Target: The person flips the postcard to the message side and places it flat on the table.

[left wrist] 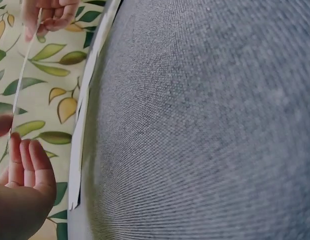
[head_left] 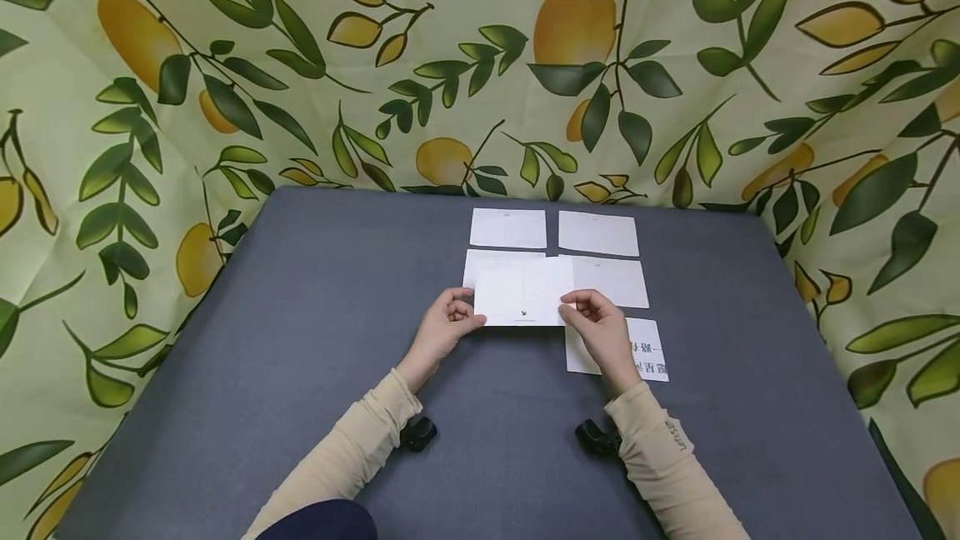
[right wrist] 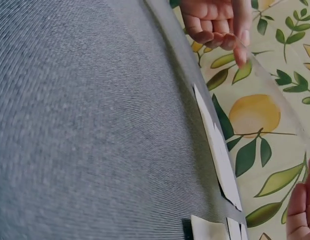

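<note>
A white card [head_left: 522,286] with a small dark mark near its lower edge is held up between both hands. The left hand [head_left: 438,332] pinches its left corner with thumb and fingers; the right hand [head_left: 606,338] pinches the right side. In both wrist views the card [left wrist: 23,75] appears nearly edge-on, raised above the tabletop. Part of a white card [head_left: 470,263] peeks out behind it, and another card [head_left: 618,283] lies to its right, partly covered. Beneath the right hand is a card with printed characters [head_left: 654,352], its middle hidden by that hand.
Two more white cards, a left one [head_left: 508,228] and a right one [head_left: 598,235], lie side by side near the far edge of the grey cloth-covered table [head_left: 337,273]. A leaf-and-fruit patterned curtain [head_left: 480,65] surrounds the table. Black wrist devices [head_left: 418,433] sit under both sleeves.
</note>
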{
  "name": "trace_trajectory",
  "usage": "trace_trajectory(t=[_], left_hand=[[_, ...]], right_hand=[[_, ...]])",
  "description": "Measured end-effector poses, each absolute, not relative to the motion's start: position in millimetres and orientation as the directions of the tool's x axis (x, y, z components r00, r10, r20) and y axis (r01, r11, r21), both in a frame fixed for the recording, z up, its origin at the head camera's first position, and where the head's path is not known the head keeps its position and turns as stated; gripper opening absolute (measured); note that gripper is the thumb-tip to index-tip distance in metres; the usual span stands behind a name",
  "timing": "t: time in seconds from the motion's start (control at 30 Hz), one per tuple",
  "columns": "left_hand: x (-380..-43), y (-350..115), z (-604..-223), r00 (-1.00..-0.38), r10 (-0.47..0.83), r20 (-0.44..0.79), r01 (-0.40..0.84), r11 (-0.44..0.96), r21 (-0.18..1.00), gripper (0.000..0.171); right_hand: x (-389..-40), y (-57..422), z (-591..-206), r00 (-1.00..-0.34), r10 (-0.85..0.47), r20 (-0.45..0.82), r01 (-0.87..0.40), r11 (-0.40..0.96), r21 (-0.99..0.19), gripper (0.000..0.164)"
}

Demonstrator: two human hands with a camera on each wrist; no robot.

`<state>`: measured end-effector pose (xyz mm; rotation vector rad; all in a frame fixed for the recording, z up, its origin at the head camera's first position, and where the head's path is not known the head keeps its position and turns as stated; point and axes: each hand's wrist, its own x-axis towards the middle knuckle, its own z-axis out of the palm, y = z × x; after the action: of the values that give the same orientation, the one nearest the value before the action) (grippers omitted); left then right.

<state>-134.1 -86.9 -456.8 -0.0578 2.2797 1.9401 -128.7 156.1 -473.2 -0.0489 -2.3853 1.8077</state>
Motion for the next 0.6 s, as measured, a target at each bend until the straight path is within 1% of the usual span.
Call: trace_trajectory(t=[0.07, 0.17, 0.23, 0.3, 0.43, 0.5, 0.6], left_hand=[[-134, -87, -457, -0.987, 0.079, -0.138, -0.122, 0.183, 0.976, 0.053], [-134, -87, -458, -0.989, 0.08, -0.123, -0.103, 0.215, 0.971, 0.054], [-135, -88, -459, -0.993, 0.059, -0.099, -0.081, 0.252, 0.964, 0.049], [-135, -90, -459, -0.997, 0.036, -0.068, -0.053, 0.313, 0.948, 0.04], [-137, -94, -459, -1.0, -0.004, -0.022, -0.022, 0.442, 0.897, 0.025], [-137, -96, -458, -1.0, 0.005, -0.01, -0.006, 0.492, 0.871, 0.024], [-136, -98, -457, -0.999, 0.031, -0.006, 0.012, 0.54, 0.842, 0.028]], right_hand=[[-127, 153, -467, -0.993, 0.093, 0.078, -0.044, 0.323, -0.945, 0.027], [-125, 149, -460, -0.999, 0.044, 0.025, -0.005, 0.394, -0.919, 0.037], [-126, 147, -459, -1.0, 0.018, -0.005, 0.013, 0.444, -0.896, 0.044], [-126, 145, -459, -1.0, -0.01, -0.02, 0.013, 0.499, -0.866, 0.049], [-126, 143, -459, -0.998, -0.042, -0.036, 0.006, 0.566, -0.824, 0.052], [-126, 141, -459, -0.997, -0.063, -0.035, -0.01, 0.594, -0.805, 0.054], [-125, 139, -460, -0.994, -0.095, -0.048, -0.022, 0.62, -0.784, 0.057]])
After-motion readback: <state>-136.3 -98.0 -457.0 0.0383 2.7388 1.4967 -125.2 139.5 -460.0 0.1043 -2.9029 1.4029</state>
